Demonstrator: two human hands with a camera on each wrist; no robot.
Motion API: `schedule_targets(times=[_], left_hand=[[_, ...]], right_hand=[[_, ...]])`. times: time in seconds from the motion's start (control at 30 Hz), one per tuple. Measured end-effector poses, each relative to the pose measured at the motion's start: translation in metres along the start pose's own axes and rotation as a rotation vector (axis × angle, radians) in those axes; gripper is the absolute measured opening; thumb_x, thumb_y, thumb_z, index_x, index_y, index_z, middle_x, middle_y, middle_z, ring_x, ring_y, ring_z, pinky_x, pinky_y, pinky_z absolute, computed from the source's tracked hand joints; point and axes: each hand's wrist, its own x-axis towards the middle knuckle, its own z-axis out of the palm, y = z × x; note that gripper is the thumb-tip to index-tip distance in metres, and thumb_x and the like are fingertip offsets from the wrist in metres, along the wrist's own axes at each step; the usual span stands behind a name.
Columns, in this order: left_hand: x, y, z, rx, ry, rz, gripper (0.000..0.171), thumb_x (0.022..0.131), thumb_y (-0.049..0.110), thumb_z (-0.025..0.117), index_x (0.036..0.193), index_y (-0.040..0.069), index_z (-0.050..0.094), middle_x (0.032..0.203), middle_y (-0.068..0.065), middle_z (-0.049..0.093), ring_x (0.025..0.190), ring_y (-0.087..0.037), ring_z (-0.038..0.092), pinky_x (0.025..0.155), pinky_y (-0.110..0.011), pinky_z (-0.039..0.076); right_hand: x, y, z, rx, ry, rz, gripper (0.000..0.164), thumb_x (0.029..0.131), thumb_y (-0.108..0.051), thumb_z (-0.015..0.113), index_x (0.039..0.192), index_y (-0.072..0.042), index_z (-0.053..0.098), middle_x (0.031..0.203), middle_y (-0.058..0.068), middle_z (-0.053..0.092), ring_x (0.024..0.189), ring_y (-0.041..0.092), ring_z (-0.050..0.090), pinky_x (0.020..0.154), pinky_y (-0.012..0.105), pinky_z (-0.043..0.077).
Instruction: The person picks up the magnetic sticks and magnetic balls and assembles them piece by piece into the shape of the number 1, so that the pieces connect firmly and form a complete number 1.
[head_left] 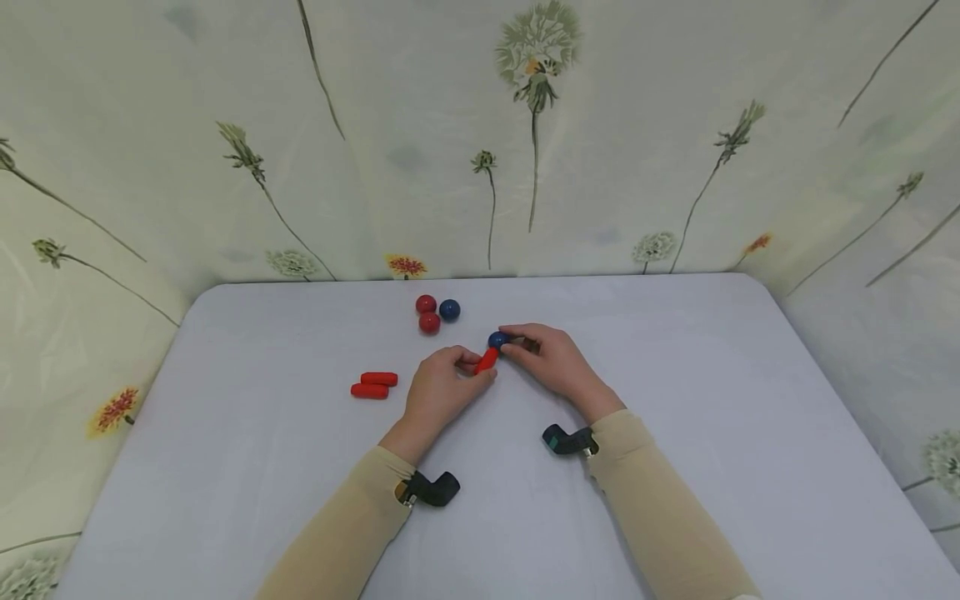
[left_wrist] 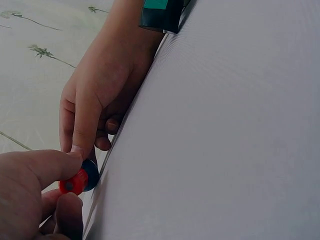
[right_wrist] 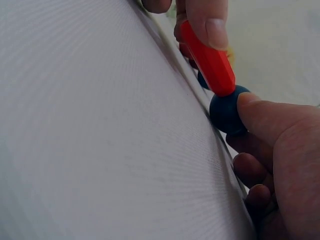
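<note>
My left hand (head_left: 442, 386) pinches a short red faceted rod (head_left: 487, 361) between thumb and fingers. A dark blue ball (head_left: 497, 340) is pinched in my right hand (head_left: 551, 362), thumb on its near side. In the right wrist view the lower end of the red rod (right_wrist: 212, 62) meets the blue ball (right_wrist: 227, 111), with the rod slanting up to the left fingers. From the left wrist the rod (left_wrist: 73, 184) appears end-on, showing a small dark hole, with the ball (left_wrist: 90, 175) right behind it.
Two red rods (head_left: 372, 385) lie side by side on the white tabletop (head_left: 262, 467), left of my left hand. Beyond the hands sit two red balls (head_left: 429, 322) and another blue ball (head_left: 449, 310), clustered together. A flower-patterned curtain (head_left: 420, 167) stands behind the table.
</note>
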Motion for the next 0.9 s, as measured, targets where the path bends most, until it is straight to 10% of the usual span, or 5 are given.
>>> schedule_targets(times=[0.9], left_hand=[[0.014, 0.000, -0.028, -0.161, -0.151, -0.186, 0.059, 0.080, 0.051, 0.078, 0.127, 0.022, 0.057, 0.104, 0.003, 0.062, 0.070, -0.017, 0.066, 0.065, -0.031, 0.055]], right_hand=[[-0.001, -0.001, -0.001, 0.015, -0.002, -0.003, 0.039, 0.092, -0.045, 0.067, 0.127, -0.028, 0.067, 0.103, -0.009, 0.067, 0.086, 0.013, 0.058, 0.079, 0.035, 0.050]])
